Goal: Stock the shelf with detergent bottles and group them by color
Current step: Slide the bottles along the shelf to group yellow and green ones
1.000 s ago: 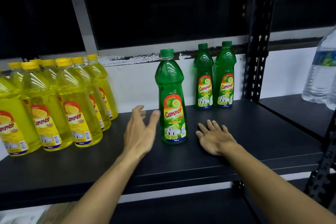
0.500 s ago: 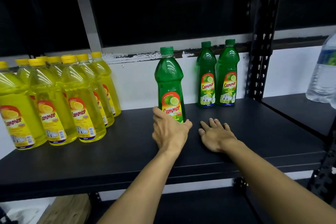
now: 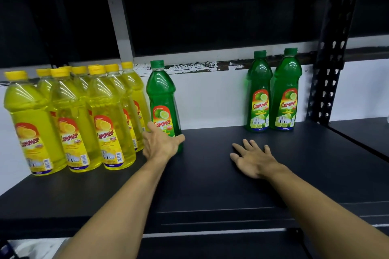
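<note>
My left hand grips the lower part of a green detergent bottle, which stands upright on the black shelf right beside a cluster of several yellow detergent bottles at the left. Two more green bottles stand side by side against the white back wall at the right. My right hand rests flat on the shelf, fingers spread, holding nothing, between the two green groups.
A black perforated upright post bounds the shelf bay on the right, with another shelf section beyond it. A grey vertical bar runs behind the yellow bottles. A lower shelf edge shows beneath the front lip.
My left hand closed round the lone green bottle and slid it leftward, from near my right hand to beside the yellow bottles. My right hand stayed flat on the shelf.
</note>
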{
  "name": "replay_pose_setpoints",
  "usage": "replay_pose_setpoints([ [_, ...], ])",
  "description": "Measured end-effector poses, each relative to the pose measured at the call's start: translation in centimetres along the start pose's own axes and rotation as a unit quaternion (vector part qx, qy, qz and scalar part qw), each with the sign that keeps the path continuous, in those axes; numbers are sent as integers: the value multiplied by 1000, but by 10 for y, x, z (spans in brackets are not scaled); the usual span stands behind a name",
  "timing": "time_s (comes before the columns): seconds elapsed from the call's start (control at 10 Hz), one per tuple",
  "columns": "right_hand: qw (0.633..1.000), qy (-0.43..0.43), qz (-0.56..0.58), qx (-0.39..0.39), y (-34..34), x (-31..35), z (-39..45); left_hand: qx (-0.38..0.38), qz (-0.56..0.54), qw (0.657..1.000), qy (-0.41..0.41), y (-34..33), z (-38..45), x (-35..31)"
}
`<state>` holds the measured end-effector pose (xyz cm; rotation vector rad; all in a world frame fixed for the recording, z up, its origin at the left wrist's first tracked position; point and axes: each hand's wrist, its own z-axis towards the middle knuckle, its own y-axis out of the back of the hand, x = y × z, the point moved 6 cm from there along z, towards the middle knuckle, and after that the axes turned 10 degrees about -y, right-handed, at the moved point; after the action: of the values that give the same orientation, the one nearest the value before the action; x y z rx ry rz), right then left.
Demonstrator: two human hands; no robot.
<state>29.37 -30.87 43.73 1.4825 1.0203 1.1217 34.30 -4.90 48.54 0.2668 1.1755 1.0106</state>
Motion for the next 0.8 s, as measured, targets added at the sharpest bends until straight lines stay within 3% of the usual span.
replay_pose_setpoints([
  [0.8,1000,-12,-8,-13,-5,-1,13,-36,-9,999,-9,-35,67,10],
])
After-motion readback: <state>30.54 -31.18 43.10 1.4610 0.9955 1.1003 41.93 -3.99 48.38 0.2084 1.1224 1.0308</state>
